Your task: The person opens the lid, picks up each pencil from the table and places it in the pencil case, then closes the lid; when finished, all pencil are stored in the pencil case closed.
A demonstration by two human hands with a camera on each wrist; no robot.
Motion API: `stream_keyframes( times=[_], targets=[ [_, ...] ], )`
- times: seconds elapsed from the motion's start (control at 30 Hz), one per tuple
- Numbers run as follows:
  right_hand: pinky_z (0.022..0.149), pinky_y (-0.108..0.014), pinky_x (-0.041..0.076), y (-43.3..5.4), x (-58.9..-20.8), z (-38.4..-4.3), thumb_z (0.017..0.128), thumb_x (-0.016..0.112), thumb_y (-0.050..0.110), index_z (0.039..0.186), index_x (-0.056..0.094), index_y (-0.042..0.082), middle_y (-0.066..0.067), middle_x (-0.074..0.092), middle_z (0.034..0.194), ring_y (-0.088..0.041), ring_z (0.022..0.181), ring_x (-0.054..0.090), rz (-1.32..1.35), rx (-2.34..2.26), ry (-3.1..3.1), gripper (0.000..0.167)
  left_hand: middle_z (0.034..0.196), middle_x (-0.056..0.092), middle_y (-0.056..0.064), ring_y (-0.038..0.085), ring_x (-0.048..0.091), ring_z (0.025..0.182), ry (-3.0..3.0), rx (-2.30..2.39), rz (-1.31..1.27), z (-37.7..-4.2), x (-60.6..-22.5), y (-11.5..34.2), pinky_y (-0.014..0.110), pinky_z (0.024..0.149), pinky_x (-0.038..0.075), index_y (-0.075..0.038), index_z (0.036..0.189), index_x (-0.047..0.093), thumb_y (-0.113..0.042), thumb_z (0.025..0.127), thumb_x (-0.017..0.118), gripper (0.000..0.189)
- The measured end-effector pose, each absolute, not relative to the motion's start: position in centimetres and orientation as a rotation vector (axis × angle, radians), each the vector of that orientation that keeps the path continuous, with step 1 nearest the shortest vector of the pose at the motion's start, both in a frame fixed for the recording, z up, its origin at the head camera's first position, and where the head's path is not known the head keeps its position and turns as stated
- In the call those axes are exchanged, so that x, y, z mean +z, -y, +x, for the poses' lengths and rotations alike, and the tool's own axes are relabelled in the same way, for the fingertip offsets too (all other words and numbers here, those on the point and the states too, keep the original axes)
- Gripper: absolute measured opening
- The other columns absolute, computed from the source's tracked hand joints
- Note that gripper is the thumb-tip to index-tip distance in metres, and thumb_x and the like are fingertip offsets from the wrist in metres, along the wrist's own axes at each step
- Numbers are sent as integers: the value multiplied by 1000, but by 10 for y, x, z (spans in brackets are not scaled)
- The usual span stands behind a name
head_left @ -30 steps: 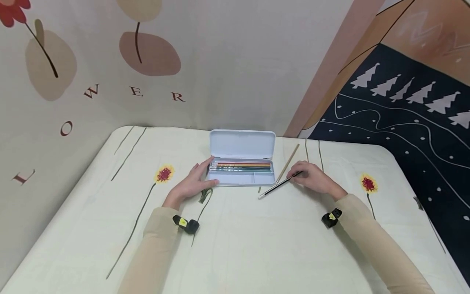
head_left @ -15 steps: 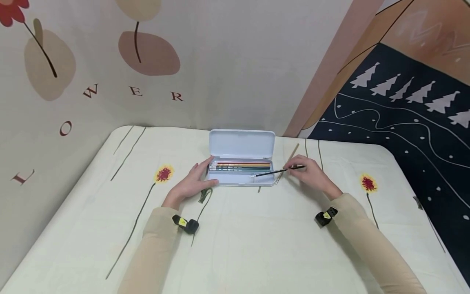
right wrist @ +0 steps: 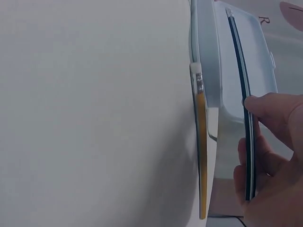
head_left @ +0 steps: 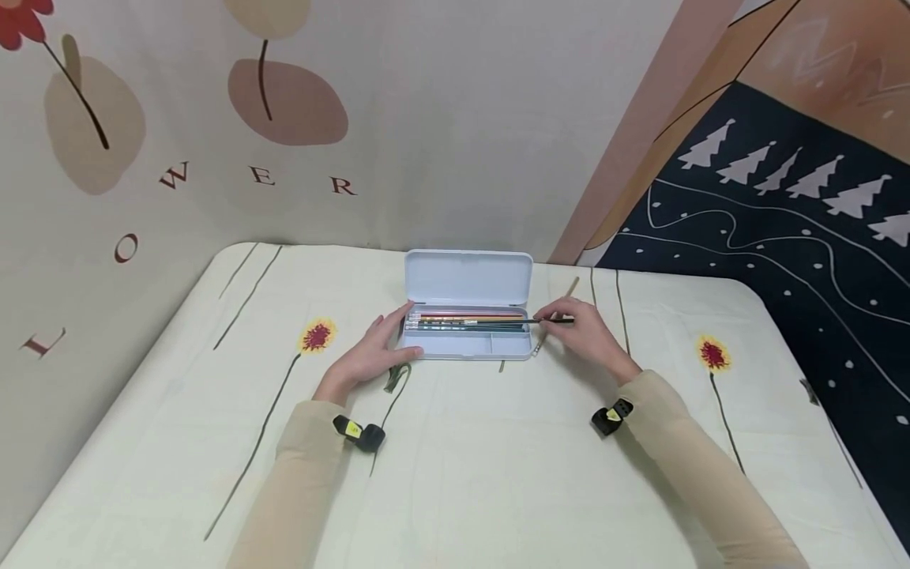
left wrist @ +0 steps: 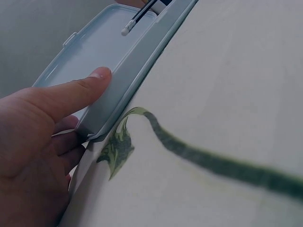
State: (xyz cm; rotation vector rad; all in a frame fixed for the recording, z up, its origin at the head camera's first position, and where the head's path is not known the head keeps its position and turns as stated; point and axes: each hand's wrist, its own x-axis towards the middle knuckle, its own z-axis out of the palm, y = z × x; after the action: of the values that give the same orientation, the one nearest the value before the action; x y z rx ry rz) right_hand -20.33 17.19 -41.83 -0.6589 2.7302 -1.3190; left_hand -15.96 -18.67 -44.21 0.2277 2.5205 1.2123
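Observation:
A light blue pencil case (head_left: 448,345) lies with its lid (head_left: 468,278) raised, and several coloured pencils (head_left: 444,325) rest in its rear compartment. At its left end my left hand (head_left: 368,357) holds it, thumb on the front rim and fingers around the end. My right hand (head_left: 588,338) pinches a dark striped pencil (right wrist: 240,56) with a white eraser, level above the pencils in the case. A yellow pencil (right wrist: 202,146) lies on the cloth just right of the case, partly hidden by my right hand in the head view.
A white cloth (head_left: 455,474) printed with flowers covers the table. Behind the case rises a pale printed wall hanging (head_left: 455,158). A dark hanging with white trees (head_left: 782,237) borders the right side. Small black cameras sit on both wrists.
My right hand has moved left with the dark pencil and turned it from slanting over the cloth to level along the case. The left hand has stayed on the case.

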Motion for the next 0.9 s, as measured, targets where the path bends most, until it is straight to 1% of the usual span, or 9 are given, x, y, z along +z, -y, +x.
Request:
stream_keyframes(
  times=[0.2,0.43,0.57,0.77,0.9],
  targets=[
    [80,-40,50,-162,-419,-203,86,65,-4,98,73,-3,-14,68,97,-30,92,61,-676,-1342,-2748,15,160,11,14,41,-8,143,-2529,1206,232,-159,-440,186,61,113,0,-15,156,14,-36,90,67,87],
    [80,-40,50,-149,-421,-206,87,65,-1,99,73,-2,-15,67,100,-27,91,60,-646,-1331,-2733,15,160,11,14,41,-8,143,-2524,1212,230,-158,-438,186,60,113,0,-14,156,14,-36,90,67,87],
    [81,-40,50,-142,-420,-206,87,65,-1,99,73,-3,-15,66,101,-28,92,60,-650,-1338,-2724,15,160,11,13,41,-8,143,-2524,1215,234,-158,-438,186,60,113,-1,-14,156,14,-35,90,67,87],
    [74,-36,48,-131,-416,-206,86,65,-4,97,74,-3,-15,67,98,-28,90,59,-667,-1356,-2730,14,160,10,12,41,-9,143,-2518,1202,217,-158,-438,186,61,112,-1,-16,156,14,-37,91,66,87],
    [76,-36,49,-123,-416,-206,86,66,-3,97,73,-3,-16,67,99,-28,90,60,-650,-1358,-2741,13,161,10,12,40,-9,143,-2517,1202,219,-158,-438,186,61,112,-1,-16,156,13,-37,91,66,87]
  ],
)
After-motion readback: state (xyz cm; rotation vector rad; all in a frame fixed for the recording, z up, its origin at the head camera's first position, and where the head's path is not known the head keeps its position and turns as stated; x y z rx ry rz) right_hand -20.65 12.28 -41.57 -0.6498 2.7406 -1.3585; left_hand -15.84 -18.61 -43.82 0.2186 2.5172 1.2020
